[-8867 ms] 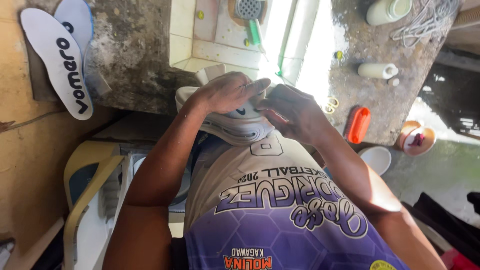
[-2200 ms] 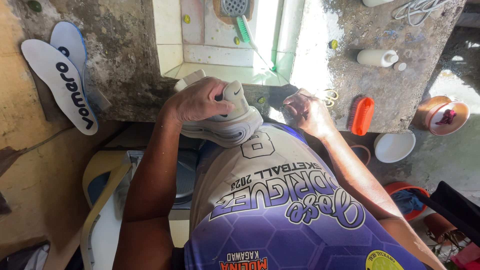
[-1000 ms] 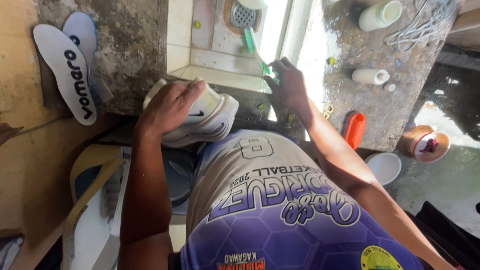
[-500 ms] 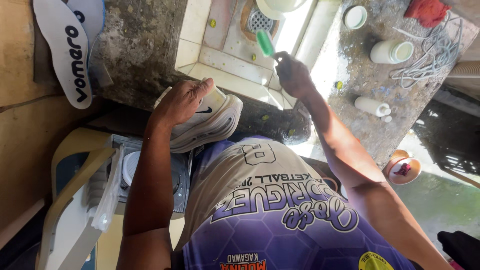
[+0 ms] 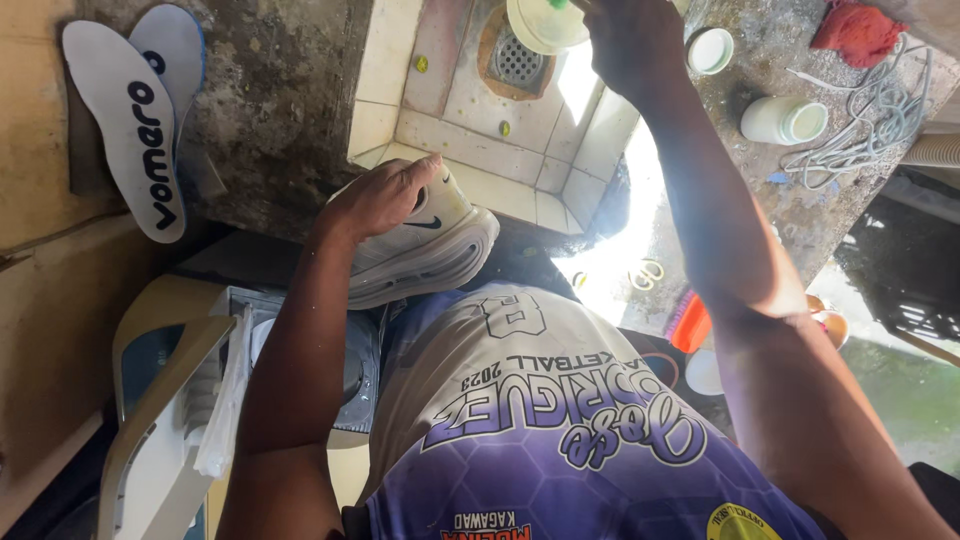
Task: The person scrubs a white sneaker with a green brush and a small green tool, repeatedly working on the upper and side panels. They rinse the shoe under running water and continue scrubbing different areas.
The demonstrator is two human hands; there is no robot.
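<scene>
- Your left hand rests on top of a white sneaker, fingers curled and lying close together over its upper, the thumb tucked down the near side; you grip it and press it against the edge of the tiled sink.
- The sneaker lies under your left fingers, its thick layered sole facing your shirt and its toe pointing out to the right of your knuckles. It sits on the sink's front rim, just in front of your body.
- Your right hand reaches far forward, well apart from the left hand, over the back of the sink. Its fingers are closed around something with a green tip at the top edge of the view; most of that thing is hidden, so you cannot tell what it is.
- Just left of your right fingers, touching or nearly touching them, stands a pale round cup. Below it, a metal drain grate sits in the sink floor.
- Right of your right fingers, on the rough concrete counter, are a small white lid, a white jar lying on its side, a loose grey cord and a red cloth.
- Far to the left of your left fingers, two grey shoe insoles lie overlapping on the concrete.
- Below your left forearm there is a cream plastic chair.
</scene>
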